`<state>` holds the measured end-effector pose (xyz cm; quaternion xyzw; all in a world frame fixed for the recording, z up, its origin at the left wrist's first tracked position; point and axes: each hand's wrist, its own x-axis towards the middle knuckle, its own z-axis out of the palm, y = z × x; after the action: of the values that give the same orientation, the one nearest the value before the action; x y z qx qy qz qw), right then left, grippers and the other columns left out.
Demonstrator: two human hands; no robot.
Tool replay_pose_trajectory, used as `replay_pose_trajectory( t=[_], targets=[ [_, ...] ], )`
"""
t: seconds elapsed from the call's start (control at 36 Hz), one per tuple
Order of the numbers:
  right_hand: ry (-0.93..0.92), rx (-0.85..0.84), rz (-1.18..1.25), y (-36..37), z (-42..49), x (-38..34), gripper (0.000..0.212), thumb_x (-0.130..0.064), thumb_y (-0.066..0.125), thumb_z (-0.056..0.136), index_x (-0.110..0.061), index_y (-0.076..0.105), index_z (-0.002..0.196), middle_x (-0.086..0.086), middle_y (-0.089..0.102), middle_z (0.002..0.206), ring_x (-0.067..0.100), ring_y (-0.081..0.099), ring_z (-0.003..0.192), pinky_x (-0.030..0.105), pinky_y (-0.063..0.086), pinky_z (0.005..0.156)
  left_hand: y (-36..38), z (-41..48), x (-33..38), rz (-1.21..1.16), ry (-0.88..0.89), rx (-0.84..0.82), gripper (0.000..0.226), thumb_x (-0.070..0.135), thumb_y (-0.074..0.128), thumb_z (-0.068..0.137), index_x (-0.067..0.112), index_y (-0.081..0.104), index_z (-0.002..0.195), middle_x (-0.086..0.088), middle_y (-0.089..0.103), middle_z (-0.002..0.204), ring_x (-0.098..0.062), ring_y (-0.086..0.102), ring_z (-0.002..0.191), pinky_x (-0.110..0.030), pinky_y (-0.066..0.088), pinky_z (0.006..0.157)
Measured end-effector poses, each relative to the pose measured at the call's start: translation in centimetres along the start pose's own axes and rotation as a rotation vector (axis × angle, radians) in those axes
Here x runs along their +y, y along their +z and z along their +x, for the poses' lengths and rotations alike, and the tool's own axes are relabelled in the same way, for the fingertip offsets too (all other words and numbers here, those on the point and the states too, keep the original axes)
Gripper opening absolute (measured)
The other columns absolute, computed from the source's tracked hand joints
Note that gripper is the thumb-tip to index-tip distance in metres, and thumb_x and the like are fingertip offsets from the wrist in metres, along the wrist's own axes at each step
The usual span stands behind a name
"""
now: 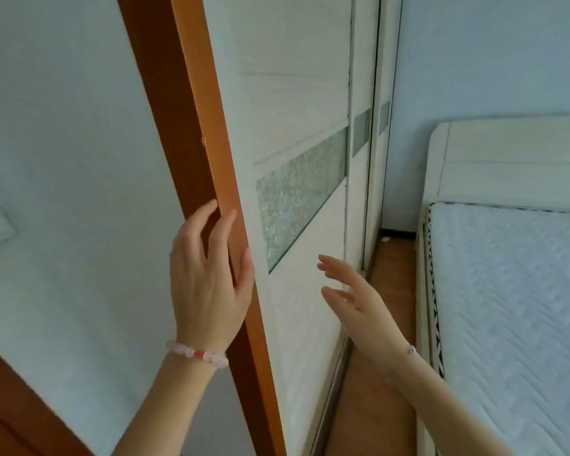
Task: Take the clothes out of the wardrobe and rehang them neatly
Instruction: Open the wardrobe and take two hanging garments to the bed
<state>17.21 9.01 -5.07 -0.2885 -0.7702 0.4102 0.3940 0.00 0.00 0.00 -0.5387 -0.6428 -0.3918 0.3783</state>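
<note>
Fingers spread and gripping nothing, a person's left hand (208, 281) rests against the orange frame (198, 126) beside the closed white wardrobe door (293, 103) while the empty right hand (352, 297) reaches toward it; the clothes stay unseen behind the stiff, smooth sliding panel, probably best pushed near its edge.

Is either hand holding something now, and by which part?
The left hand curls its fingers on the orange wooden edge. The right hand is open and holds nothing.
</note>
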Motion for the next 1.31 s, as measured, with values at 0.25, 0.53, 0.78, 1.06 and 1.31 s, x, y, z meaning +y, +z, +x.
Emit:
replay_pose_trajectory(
  t=[0.25,0.53,0.78,1.06,1.31],
  targets=[
    [-0.241,-0.074,-0.193,4.1,5.1,-3.3,0.051,-0.032,0.042,0.097,-0.047,0.021,0.141,-0.034,0.019,0.145,-0.017,0.016,0.132,0.005,0.014,0.106,2.7,1.4,-2.1,-0.013,-0.25,-0.032,0.076,0.039,0.055,0.084,0.013,0.017,0.145,-0.018,0.028,0.154,-0.036,0.033,0.139,-0.052,0.046,0.1],
    [-0.348,-0.076,-0.188,6.4,8.1,-1.6,0.052,-0.04,0.032,0.099,-0.065,0.002,0.134,-0.051,-0.004,0.14,-0.026,0.0,0.132,-0.004,0.005,0.101,4.3,0.8,-2.3,0.045,-0.246,0.005,0.083,0.05,0.051,0.083,0.014,0.012,0.148,-0.015,0.027,0.153,-0.031,0.029,0.139,-0.046,0.043,0.099],
    [-0.506,-0.018,-0.189,7.4,10.0,-1.1,0.059,-0.032,0.037,0.098,-0.058,0.006,0.14,-0.037,0.004,0.151,-0.012,0.01,0.14,0.004,0.013,0.11,4.3,0.8,-2.4,0.068,-0.208,0.034,0.08,0.051,0.045,0.084,0.015,0.01,0.147,-0.01,0.02,0.152,-0.025,0.021,0.14,-0.046,0.035,0.101],
    [-0.653,0.128,-0.434,7.9,11.6,1.1,0.054,-0.052,0.022,0.097,-0.044,0.001,0.147,-0.027,0.002,0.155,-0.003,0.015,0.142,0.033,0.034,0.112,4.8,0.8,-2.0,0.127,-0.238,0.06,0.082,0.056,0.045,0.081,0.019,0.009,0.145,-0.01,0.02,0.151,-0.026,0.022,0.137,-0.048,0.033,0.098],
    [-0.712,0.204,-0.302,7.5,13.2,1.9,0.056,-0.045,0.042,0.094,-0.033,0.025,0.146,-0.013,0.028,0.153,0.012,0.034,0.139,0.037,0.052,0.093,4.8,1.3,-0.2,0.146,-0.347,0.093,0.088,0.058,0.047,0.08,0.033,-0.002,0.148,0.001,0.016,0.152,-0.023,0.024,0.14,-0.046,0.037,0.1]
  ],
)
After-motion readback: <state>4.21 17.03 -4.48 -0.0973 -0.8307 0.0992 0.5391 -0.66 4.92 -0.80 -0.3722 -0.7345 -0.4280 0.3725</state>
